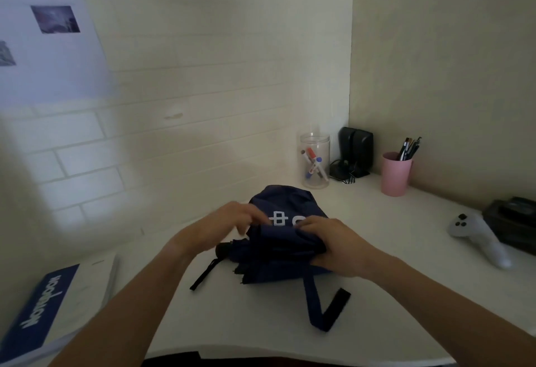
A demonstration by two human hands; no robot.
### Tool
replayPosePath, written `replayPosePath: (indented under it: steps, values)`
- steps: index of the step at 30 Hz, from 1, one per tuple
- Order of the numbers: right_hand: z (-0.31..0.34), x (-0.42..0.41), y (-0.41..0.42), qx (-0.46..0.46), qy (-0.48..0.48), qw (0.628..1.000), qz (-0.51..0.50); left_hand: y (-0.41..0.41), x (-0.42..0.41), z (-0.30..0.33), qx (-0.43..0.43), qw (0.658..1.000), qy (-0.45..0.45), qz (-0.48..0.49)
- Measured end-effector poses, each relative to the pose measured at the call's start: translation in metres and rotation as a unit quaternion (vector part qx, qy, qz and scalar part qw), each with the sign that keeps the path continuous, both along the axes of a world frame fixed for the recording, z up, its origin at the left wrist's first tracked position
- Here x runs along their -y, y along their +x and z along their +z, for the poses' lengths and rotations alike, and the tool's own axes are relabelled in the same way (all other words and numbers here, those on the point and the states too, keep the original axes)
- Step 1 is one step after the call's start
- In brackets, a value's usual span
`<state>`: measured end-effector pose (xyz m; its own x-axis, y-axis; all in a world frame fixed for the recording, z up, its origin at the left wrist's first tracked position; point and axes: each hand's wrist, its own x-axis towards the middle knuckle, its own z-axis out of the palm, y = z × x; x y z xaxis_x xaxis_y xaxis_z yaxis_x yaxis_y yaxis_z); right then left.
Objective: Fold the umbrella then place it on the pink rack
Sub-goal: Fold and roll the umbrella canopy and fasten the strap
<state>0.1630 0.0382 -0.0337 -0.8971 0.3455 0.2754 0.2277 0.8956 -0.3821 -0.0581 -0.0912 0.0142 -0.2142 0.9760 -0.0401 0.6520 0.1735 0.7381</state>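
On the white desk (pixel 232 323), right in front of the person, the navy umbrella (pixel 285 247) is lying collapsed but not wrapped up yet. Its long axis is running roughly left to right, with the black handle (pixel 224 250) poking out on the left and the bunched canopy piling up toward the right and back.

The right hand (pixel 333 246) is curling around the canopy folds and pressing them together, so it's got a real hold on the fabric. The left hand (pixel 229 226) is hovering half open just above the handle end, fingers loosely bent. It's blurry, so I can't tell if it's actually touching the fabric or gripping anything.

The closure strap (pixel 326 307) is trailing loose off the near side toward the person, sitting closer to the right hand, while the thin wrist loop (pixel 203 275) is hanging off the handle end on the left.

My guess is we're mid-fold: the canopy needs rolling around that left-right axis, then the strap goes around it. With the right hand pinning the bundle, it's looking like the left is the free one for that.

No pink rack anywhere in view, only a pink cup (pixel 396 173) of pens back by the wall.
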Motion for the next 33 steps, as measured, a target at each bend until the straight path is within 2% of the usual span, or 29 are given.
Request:
replayPosePath:
  steps: [3, 4, 6, 7, 10, 12, 14, 18, 21, 25, 28, 31, 33]
  values:
    - [-0.001, 0.007, 0.007, -0.012, 0.006, 1.000, -0.005, -0.002, -0.020, -0.010, -0.014, 0.995, 0.039, 0.089]
    - [0.000, 0.010, 0.007, -0.020, 0.010, 1.000, -0.005, 0.000, -0.024, -0.017, 0.014, 0.992, 0.025, 0.123]
    - [0.002, 0.012, 0.006, -0.038, 0.004, 0.999, -0.004, 0.003, -0.030, -0.026, 0.133, 0.970, -0.015, 0.204]
    - [0.003, 0.012, 0.006, -0.044, -0.007, 0.999, -0.004, 0.002, -0.031, -0.029, 0.182, 0.960, -0.021, 0.213]
    - [0.009, 0.008, 0.006, -0.067, -0.045, 0.997, -0.016, -0.009, -0.025, -0.039, 0.175, 0.962, 0.003, 0.207]
    - [0.009, 0.005, 0.006, -0.081, -0.070, 0.994, -0.024, -0.010, -0.021, -0.038, 0.207, 0.959, 0.021, 0.194]
    - [0.010, 0.002, 0.007, -0.088, -0.097, 0.991, -0.027, -0.006, -0.017, -0.031, 0.291, 0.942, 0.057, 0.156]
    - [0.015, -0.002, 0.006, -0.100, -0.066, 0.991, -0.050, 0.014, 0.001, -0.014, 0.479, 0.868, 0.104, 0.079]
    - [0.014, -0.004, 0.005, -0.104, -0.052, 0.991, -0.059, 0.022, 0.007, -0.010, 0.496, 0.859, 0.125, 0.030]
    - [0.014, -0.007, 0.006, -0.117, 0.018, 0.992, -0.045, 0.026, 0.017, -0.006, 0.464, 0.876, 0.129, 0.036]
    - [0.017, -0.004, 0.007, -0.131, 0.001, 0.991, -0.037, 0.025, 0.022, -0.005, 0.481, 0.868, 0.115, 0.028]
    - [0.018, 0.000, 0.008, -0.145, -0.053, 0.988, -0.030, 0.023, 0.021, -0.006, 0.505, 0.857, 0.057, 0.089]
    - [0.016, -0.001, 0.008, -0.138, -0.052, 0.989, -0.016, 0.017, 0.016, -0.010, 0.491, 0.859, 0.010, 0.145]
